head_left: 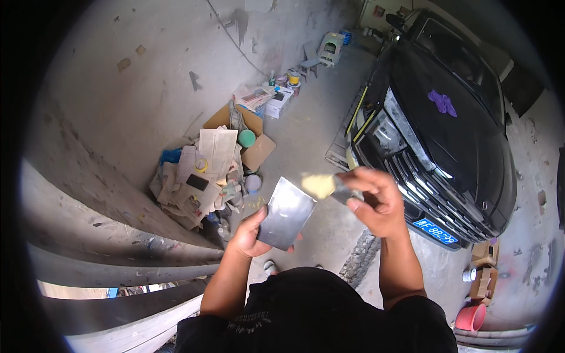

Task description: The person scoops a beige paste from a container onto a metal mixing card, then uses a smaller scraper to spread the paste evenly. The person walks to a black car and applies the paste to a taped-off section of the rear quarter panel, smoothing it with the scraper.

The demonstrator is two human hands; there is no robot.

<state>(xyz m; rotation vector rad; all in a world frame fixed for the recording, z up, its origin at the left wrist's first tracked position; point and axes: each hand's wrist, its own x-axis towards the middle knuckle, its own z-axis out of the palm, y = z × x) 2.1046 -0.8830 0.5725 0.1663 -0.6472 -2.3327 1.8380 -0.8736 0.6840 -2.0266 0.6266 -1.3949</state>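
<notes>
Pale, stained walls and a grey concrete floor [307, 126] surround the person, with a black car [465, 141] parked on the right and a crumpled purple item [442, 103] lying on its hood. On the left, a heap of papers and cardboard [187, 203] sits by the wall, a dark flat rectangular object [197, 182] on top of it.

In front of the person's body, the metal plate [287, 215] rests in the left hand [250, 235], reaching forward and rightward from the palm. That hand is partly closed around it: the thumb lies along the left edge, and fingertips show past the lower right edge, so the plate is supported from beneath. Opposite, the right hand [379, 203] is half curled, thumb and fingers pinching a flat dark spreader [343, 189] that points left, toward the plate. Yellow paste [318, 185] covers the spreader's far end, just beside the plate's upper right corner; whether the two touch cannot be told.

As for looks, the plate is a smooth, thin grey rectangle, held aslant, with a bright whitish sheen over its upper part and a darker lower end. The paste is a thick, uneven pale-yellow lump, its left edge blurred.
</notes>
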